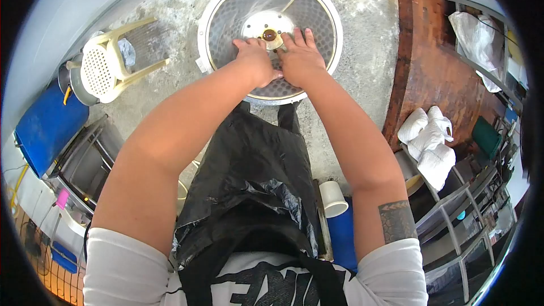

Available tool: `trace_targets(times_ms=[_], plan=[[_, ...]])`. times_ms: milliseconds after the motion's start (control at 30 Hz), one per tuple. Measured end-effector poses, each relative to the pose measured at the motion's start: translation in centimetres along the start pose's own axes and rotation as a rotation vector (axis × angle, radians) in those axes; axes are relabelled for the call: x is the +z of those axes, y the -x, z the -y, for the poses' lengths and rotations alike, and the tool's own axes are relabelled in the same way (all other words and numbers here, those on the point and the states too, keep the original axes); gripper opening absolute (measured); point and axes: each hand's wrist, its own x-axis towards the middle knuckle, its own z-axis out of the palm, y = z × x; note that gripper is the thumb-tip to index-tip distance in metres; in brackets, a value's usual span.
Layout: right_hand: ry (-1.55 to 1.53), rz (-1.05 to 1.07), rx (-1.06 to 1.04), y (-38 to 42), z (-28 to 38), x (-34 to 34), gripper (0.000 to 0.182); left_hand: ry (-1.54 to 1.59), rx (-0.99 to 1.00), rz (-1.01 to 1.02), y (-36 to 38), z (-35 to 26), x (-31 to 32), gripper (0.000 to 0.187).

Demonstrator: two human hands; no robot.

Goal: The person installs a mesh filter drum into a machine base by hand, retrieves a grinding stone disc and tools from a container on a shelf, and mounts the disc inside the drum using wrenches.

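A round metal drum with a pale rim and a dimpled or perforated inner wall stands on the floor in front of me. A light disc with a brown central knob lies in its middle. My left hand reaches into the drum, its fingers on the left of the knob. To the right, my right hand lies with its fingers spread near the disc's edge. Both hands appear to hold nothing. Part of the disc's lower edge is hidden by the hands.
A cream plastic stool lies tipped at the left, near a blue barrel. At right are a brown wooden surface, white cloths and metal racks. A white bucket is beside my black apron.
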Motion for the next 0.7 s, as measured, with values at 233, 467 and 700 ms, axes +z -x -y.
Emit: trace_targets(times_ms=[233,467,700], plan=[[-0.146,-0.129,0.006,-2.1,-0.3,0.2,0.031,0.240,-0.036,-0.243,-3.3,1.9,1.5,0.047],[-0.014,-0.122,0.081,-3.9,-0.2,0.4,0.028,0.335,-0.107,-0.155,-4.5,2.3,1.1,0.038],[-0.050,-0.144,0.083,-4.3,-0.6,0.8,0.027,0.411,-0.124,-0.121,-4.7,2.6,-0.3,0.037]])
